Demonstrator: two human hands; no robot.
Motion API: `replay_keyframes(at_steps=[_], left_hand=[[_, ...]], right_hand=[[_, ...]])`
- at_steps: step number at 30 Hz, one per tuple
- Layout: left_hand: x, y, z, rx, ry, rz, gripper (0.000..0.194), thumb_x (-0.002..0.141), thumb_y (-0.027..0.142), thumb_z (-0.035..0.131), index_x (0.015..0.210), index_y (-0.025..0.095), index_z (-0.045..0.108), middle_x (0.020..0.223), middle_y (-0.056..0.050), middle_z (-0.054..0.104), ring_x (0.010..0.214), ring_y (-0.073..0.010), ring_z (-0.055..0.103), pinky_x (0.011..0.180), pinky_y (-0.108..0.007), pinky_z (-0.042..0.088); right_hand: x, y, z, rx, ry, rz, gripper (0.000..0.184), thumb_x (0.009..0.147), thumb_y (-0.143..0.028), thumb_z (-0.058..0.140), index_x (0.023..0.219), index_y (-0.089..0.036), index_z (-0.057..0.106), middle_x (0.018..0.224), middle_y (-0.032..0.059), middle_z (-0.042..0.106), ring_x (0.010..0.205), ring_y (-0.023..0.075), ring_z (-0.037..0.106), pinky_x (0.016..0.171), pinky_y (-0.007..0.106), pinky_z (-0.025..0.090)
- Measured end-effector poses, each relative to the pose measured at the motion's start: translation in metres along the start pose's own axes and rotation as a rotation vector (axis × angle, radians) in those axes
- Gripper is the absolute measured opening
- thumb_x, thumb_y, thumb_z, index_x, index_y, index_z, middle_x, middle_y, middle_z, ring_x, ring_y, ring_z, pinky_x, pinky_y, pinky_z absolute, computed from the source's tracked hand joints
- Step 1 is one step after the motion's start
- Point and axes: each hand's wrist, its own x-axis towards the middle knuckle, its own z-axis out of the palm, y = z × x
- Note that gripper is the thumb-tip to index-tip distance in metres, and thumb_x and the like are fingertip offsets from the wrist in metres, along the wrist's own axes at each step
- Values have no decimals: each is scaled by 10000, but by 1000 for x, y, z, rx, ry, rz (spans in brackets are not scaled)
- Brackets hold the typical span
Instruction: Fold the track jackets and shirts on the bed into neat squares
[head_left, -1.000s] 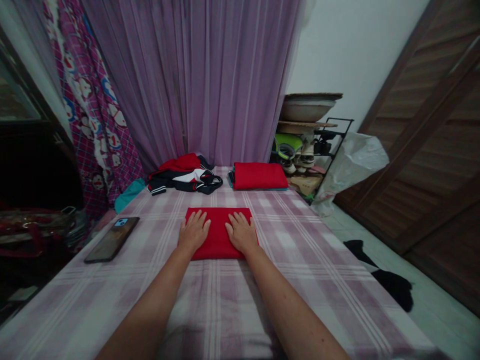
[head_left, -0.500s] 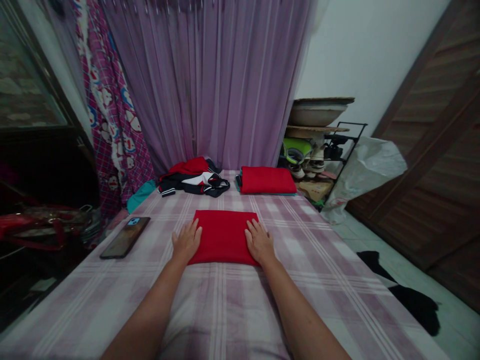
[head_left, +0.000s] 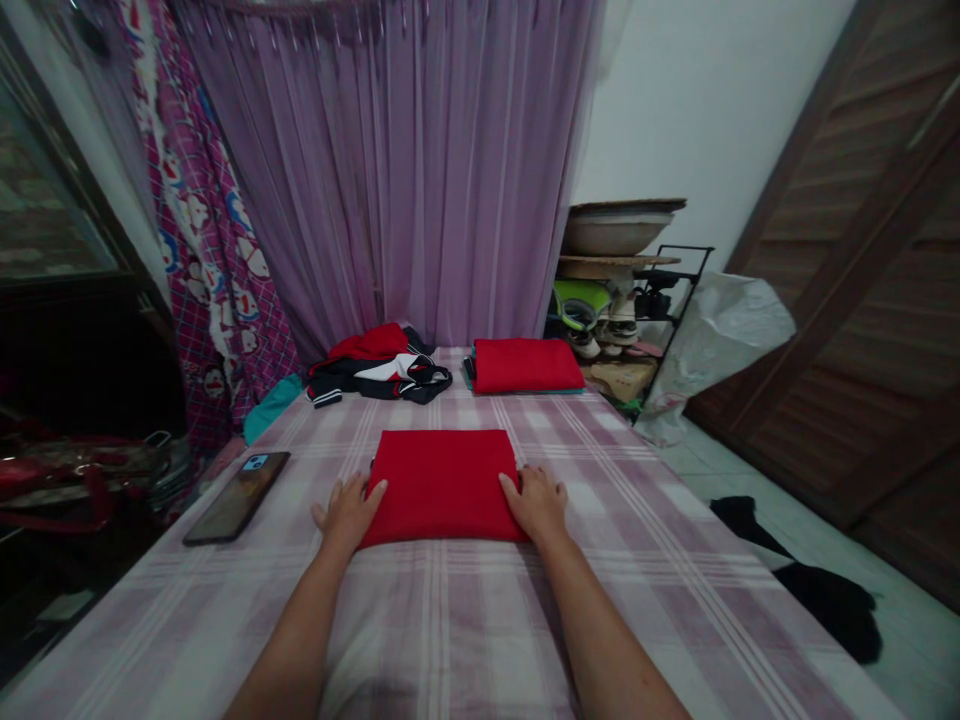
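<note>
A folded red garment [head_left: 442, 485] lies flat as a neat rectangle on the bed in front of me. My left hand [head_left: 349, 512] grips its left edge, the thumb over the top and the other fingers at the side. At the opposite edge my right hand [head_left: 538, 502] has hold in the same way, thumb on the red cloth. Some fingertips are hidden at the edges, while the outer fingers show on the sheet. Farther back, a stack of folded clothes [head_left: 529, 365] has red cloth on top. To its left is a loose heap of red, white and navy clothing [head_left: 382, 370].
A phone [head_left: 238, 497] lies on the checked bedsheet [head_left: 637, 560] to the left. Purple curtains [head_left: 420, 180] hang behind the bed. A shoe rack [head_left: 682, 300] and a white sack [head_left: 724, 340] stand at the right, with black cloth [head_left: 829, 605] on the floor.
My hands have slid from lying on top of the red garment outward to its side edges, thumbs staying on top. The view has shifted slightly.
</note>
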Motion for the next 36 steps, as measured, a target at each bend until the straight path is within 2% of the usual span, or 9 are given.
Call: replay_keyframes(at_steps=[4,7,12,17,22,27,30,33,36], left_hand=[[0,3,7,-261,22,56,399,897,426,482,1237,251,596,1234,-97,702,1192,-286,620,1101,-541,367],[-1,7,14,-503,65,112,405,862,385,508,1230,224,565,1170,-87,714,1076,-243,669,992,-407,492],[-4,23,8,-691,118,173,373,795,352,561,1145,224,557,1165,-71,700,1090,-220,652,1016,-362,480],[8,62,-7,-691,129,263,346,762,328,606,1096,238,584,1127,-60,711,1084,-229,655,1026,-393,476],[54,135,-10,-766,171,390,338,762,288,623,1090,214,595,1122,-81,709,1077,-237,664,1006,-416,494],[137,243,-4,-948,266,605,352,780,228,637,1122,196,558,1167,-87,684,1131,-198,641,1065,-382,455],[188,295,14,-939,179,534,449,786,199,639,1214,158,510,1260,-144,646,1189,-212,619,1068,-378,450],[225,312,48,-780,26,380,680,724,219,726,1338,118,450,1380,-211,570,1292,-287,552,1105,-423,411],[241,299,89,-697,-42,396,787,697,264,767,1397,133,431,1428,-203,538,1329,-310,516,1128,-451,382]], right_hand=[[1,-4,-5,77,-42,3,366,964,-409,463,1120,-146,663,1144,147,701,1129,259,623,952,364,429],[-1,-8,-6,213,-65,6,340,944,-369,481,1166,-152,619,1099,121,721,1029,232,669,856,303,462],[0,-19,-14,357,-46,-3,404,844,-288,571,1233,-177,578,1090,85,731,953,218,683,804,284,471],[28,-21,-35,327,31,-107,376,811,-269,589,1180,-199,608,1047,76,734,931,223,675,795,291,456],[95,-3,-69,297,169,-130,373,798,-296,596,1158,-199,623,1016,77,731,898,231,670,768,303,468],[200,24,-126,220,383,-103,431,817,-360,596,1213,-189,610,1045,92,723,950,259,667,826,350,492],[264,43,-146,137,404,-4,503,837,-375,596,1293,-164,574,1146,132,698,1049,286,647,895,391,491],[304,53,-133,33,349,102,660,869,-401,581,1456,-139,432,1404,210,541,1256,338,537,991,481,453],[318,46,-91,-62,255,5,665,935,-510,474,1531,-248,339,1612,161,269,1444,362,301,1079,619,338]])
